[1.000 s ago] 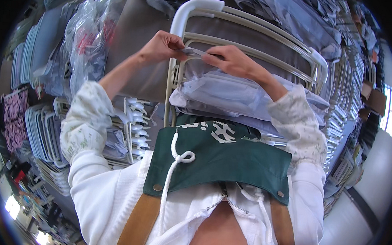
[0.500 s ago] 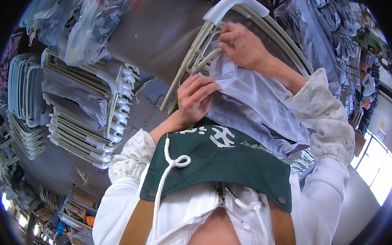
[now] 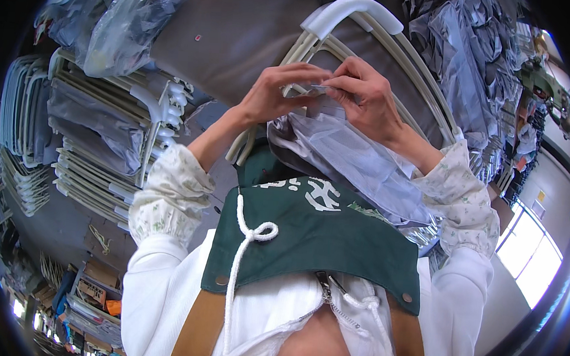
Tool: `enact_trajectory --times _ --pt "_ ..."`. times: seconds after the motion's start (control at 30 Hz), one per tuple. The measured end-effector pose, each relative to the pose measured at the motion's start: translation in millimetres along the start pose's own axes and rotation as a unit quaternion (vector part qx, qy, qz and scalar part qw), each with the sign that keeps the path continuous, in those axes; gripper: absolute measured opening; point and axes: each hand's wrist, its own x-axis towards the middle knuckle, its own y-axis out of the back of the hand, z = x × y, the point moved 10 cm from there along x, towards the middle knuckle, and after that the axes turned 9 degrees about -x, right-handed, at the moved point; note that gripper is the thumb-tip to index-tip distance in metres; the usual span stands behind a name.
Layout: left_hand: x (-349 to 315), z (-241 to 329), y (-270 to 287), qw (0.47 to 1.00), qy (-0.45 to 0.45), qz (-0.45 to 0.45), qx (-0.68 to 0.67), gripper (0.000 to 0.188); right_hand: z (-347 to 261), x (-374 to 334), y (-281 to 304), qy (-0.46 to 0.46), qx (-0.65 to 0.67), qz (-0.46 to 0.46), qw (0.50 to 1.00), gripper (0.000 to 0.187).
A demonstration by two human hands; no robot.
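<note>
In front of me leans a folded beige tube frame with a white plastic bend at its top, like a folding chair's. Grey sheer fabric hangs in folds from the frame's near side, over the top of my green apron. My right hand is closed in a pinch at the fabric's upper end; a small pale flat piece shows at its fingertips, too small to name. Facing it, my left hand has its fingers stretched and the thumb apart, slightly blurred, with nothing visible held in it.
Beige tube frames with grey fabric are stacked at the left, beside a pale blue stack. Clear plastic wrapping lies at the upper left. Grey fabric pieces pile up at the upper right. A brown sheet surface extends behind the frame.
My left hand has let go of the fabric edge and risen toward my right hand. My right hand has come off the frame's tube, slightly lower, and pinches a small pale piece.
</note>
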Motion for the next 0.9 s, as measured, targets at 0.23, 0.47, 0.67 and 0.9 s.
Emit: enact_trajectory --times 0.23,0.47,0.67,0.9 --pt "16 30 -18 0.978 -0.123 -0.133 0.101 0.026 -51 -58 4 0.103 -0.134 -0.124 0.978 0.032" --pt "17 12 -30 0.977 0.006 -0.207 0.055 0.020 13 -166 -64 -0.578 0.455 0.027 0.677 0.031" --pt "21 8 -25 0.976 0.033 -0.213 0.022 0.016 -3 -96 -50 -0.438 0.236 -0.070 0.865 0.040" --pt "0 17 -33 0.960 -0.065 -0.249 0.111 0.016 -44 -30 4 0.065 -0.231 0.084 0.967 0.024"
